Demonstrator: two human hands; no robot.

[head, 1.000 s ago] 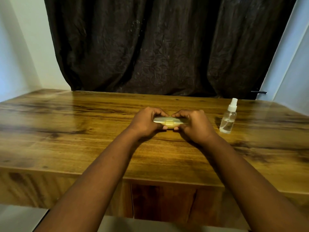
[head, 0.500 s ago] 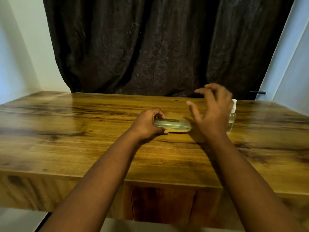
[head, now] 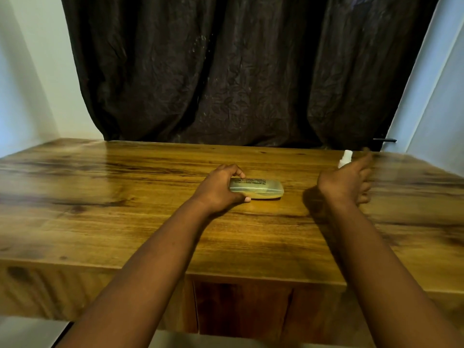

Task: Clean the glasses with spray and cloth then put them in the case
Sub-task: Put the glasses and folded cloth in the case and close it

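Observation:
A closed, translucent yellow-green glasses case (head: 261, 189) lies flat on the wooden table (head: 125, 222) near its middle. My left hand (head: 219, 188) grips the case's left end, fingers over the top and thumb at the front. My right hand (head: 347, 182), blurred by motion, is wrapped around the spray bottle to the right of the case. Only the bottle's white cap (head: 345, 158) shows above the hand; the body is hidden behind it. Neither the glasses nor the cloth can be seen.
A dark curtain (head: 238, 71) hangs behind the table's far edge. Pale walls stand at left and right. A dark handle (head: 384, 140) sticks out at the back right. The table's front edge (head: 150, 266) runs just below my forearms.
My right hand let go of the case, rose, swung right and came down around the spray bottle. My left hand stayed on the case, which now lies flat on the table.

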